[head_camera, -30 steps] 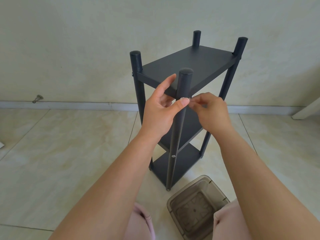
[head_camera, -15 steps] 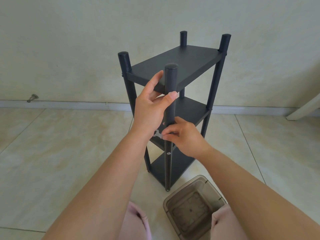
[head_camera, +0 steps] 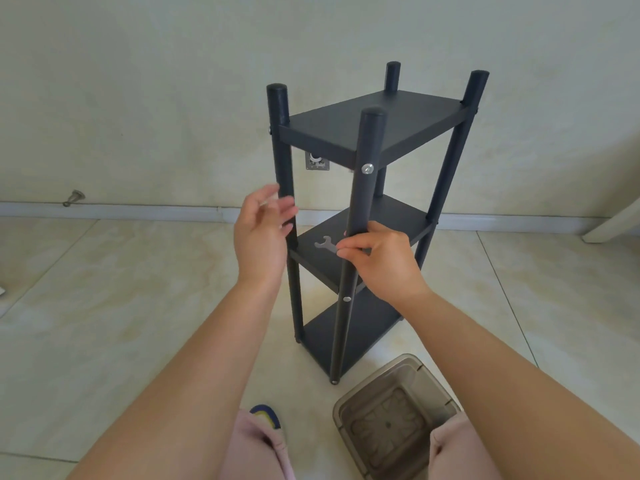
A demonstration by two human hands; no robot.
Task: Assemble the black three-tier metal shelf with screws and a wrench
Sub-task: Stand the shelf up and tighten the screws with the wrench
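Note:
The black three-tier shelf (head_camera: 374, 123) stands upright on the tiled floor with four round posts. A silver screw (head_camera: 367, 168) shows on the near post at the top tier, and another lower screw (head_camera: 346, 298) sits at the middle tier. My right hand (head_camera: 384, 261) pinches a small flat silver wrench (head_camera: 325, 244) just left of the near post, above the middle tier. My left hand (head_camera: 261, 233) hovers with relaxed fingers beside the left post, holding nothing.
A translucent brown plastic bin (head_camera: 398, 417) sits on the floor just before the shelf. A wall with a white baseboard (head_camera: 138, 211) runs behind, with a doorstop (head_camera: 74, 197) at left and a wall socket (head_camera: 317, 161) behind the shelf. My knees and a slipper (head_camera: 266, 415) are below.
My left hand let go of the near post and dropped away to the left. My right hand brought the wrench down from the top screw to middle-tier height.

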